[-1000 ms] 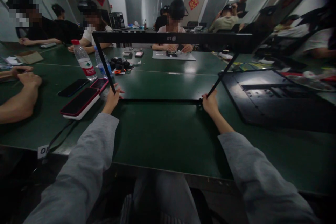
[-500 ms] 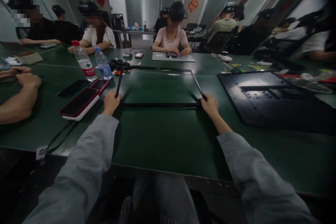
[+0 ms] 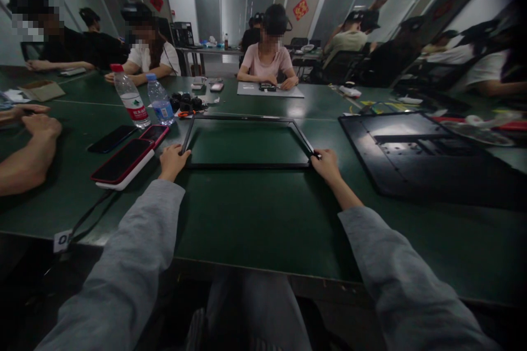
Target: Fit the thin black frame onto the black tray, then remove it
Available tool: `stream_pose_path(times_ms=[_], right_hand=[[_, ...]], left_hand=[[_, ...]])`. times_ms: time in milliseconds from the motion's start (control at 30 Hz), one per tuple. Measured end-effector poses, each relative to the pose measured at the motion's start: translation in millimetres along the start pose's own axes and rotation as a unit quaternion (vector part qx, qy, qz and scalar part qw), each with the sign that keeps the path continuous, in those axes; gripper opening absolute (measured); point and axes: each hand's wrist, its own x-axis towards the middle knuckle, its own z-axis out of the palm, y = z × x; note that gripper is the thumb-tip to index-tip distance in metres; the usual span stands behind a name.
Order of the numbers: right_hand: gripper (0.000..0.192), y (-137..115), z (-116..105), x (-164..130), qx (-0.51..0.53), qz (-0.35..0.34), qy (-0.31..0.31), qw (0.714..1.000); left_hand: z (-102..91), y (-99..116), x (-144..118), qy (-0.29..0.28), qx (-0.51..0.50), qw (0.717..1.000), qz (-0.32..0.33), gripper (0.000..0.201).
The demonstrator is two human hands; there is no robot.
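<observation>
At mid-frame the black monitor bezel frame (image 3: 247, 142) lies flat on the green table (image 3: 255, 219), the left hand (image 3: 173, 160) and right hand (image 3: 327, 163) each closed on a near corner, apparently setting it down; letting go cleanly comes next.
</observation>
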Motion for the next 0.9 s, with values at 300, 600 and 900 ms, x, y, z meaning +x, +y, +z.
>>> stream_pose_path(times_ms=[300,600,900], right_hand=[[0.044,0.5,1.6,-0.9,-0.025,-0.019,-0.003,1.0],[0.049,0.1,2.8,-1.4,-0.01,-0.006,-0.007,1.0],[0.05,-2.8,-1.1,-2.0,0.016,-0.019,0.002,1.0]], left_hand=[[-2.3,2.8,-1.0,-0.004,-0.001,1.0,-0.003,0.034],[-0.9,0.7,0.5,-0.009,0.017,1.0,0.003,0.037],[-3.5,12.3,-4.8,-0.006,-0.017,1.0,0.005,0.046]])
